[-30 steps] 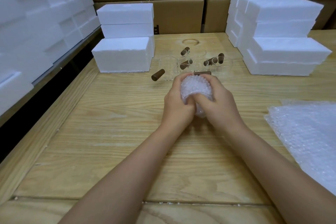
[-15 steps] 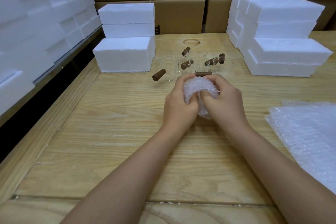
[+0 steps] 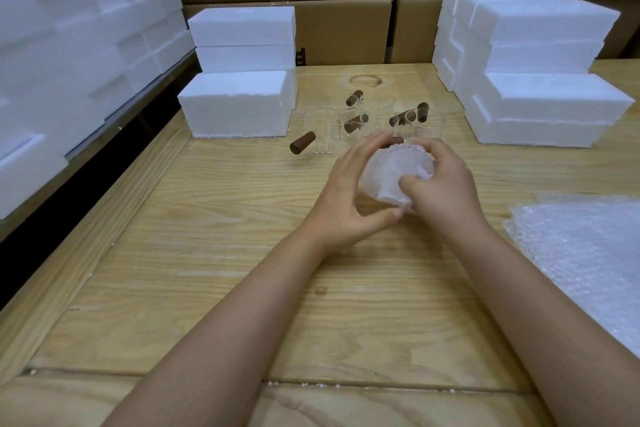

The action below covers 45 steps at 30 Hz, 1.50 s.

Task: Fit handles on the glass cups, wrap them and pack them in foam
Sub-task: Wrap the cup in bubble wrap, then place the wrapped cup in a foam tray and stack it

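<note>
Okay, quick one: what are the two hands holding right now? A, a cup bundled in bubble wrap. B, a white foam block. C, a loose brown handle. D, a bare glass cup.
A: the left hand and right hand both grip a bubble-wrapped cup, while the bare glass cups and foam blocks sit behind, touched by neither hand.

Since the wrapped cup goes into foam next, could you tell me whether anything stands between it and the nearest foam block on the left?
Yes: an unwrapped glass cup with its brown handle stands between the wrapped cup, held by the left hand and right hand, and that foam block. Lifting over it should clear.
</note>
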### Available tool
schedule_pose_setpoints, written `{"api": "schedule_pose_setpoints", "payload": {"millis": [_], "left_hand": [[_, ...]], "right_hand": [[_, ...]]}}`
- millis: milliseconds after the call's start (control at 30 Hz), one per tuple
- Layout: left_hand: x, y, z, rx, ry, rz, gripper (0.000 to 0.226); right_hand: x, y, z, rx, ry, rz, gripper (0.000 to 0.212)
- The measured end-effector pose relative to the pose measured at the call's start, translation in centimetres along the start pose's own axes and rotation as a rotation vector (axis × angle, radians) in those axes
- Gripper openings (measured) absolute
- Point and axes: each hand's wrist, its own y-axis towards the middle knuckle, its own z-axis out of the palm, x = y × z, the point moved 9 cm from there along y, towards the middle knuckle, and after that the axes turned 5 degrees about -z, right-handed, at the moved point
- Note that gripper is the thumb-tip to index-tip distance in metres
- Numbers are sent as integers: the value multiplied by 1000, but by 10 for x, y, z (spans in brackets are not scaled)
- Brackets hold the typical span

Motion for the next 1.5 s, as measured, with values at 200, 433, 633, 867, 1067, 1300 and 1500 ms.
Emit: {"api": "schedule_pose_setpoints", "payload": {"millis": [200, 433, 633, 867, 1067, 1300, 1500], "left_hand": [[-8, -3, -12, -161, 212, 87, 68], [30, -4, -61, -448, 145, -220, 75], [65, -11, -95, -484, 81, -408, 74], [82, -10, -91, -406, 174, -492, 71], [79, -9, -90, -389, 252, -502, 73], [21, -15, -90, -536, 352, -135, 88], [-35, 6, -24, -422, 158, 236, 41]], "right_hand": [[-6, -2, 10, 92, 276, 93, 26], [-5, -1, 13, 137, 487, 124, 11], [-19, -1, 21, 151, 398, 140, 12], [-23, 1, 22, 146, 360, 111, 12], [-25, 2, 23, 153, 320, 94, 12], [-11, 3, -5, -54, 249, -57, 19], [-8, 12, -101, -791, 357, -102, 16]]}}
